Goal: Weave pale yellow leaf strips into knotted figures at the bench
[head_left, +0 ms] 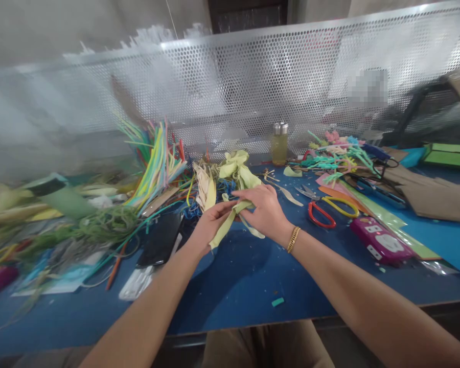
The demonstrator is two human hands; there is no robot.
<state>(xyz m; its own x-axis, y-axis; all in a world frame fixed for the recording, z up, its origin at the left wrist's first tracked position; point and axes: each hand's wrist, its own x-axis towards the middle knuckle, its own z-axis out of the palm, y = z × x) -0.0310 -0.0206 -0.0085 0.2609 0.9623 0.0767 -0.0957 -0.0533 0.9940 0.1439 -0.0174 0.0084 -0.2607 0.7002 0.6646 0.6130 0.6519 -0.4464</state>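
Over the middle of the blue table, my left hand (213, 221) and my right hand (267, 208) come together on a pale green leaf-like strip (225, 228). Fingers of both hands are closed around its upper part, and one end hangs down by the left thumb. Another pale green tail (255, 231) droops below the right hand. Just behind the hands lie crumpled pale green leaf-shaped pieces (235, 166) and a tan folded bundle (204, 186). Whether the held strip joins those pieces is hidden by my fingers.
Scissors (332, 210) with red and yellow handles and a purple case (381, 240) lie right. A capped bottle (279, 145) stands before the perforated metal screen (249, 66). Coloured stems (157, 163), green string (111, 222) and a black phone (161, 239) are left.
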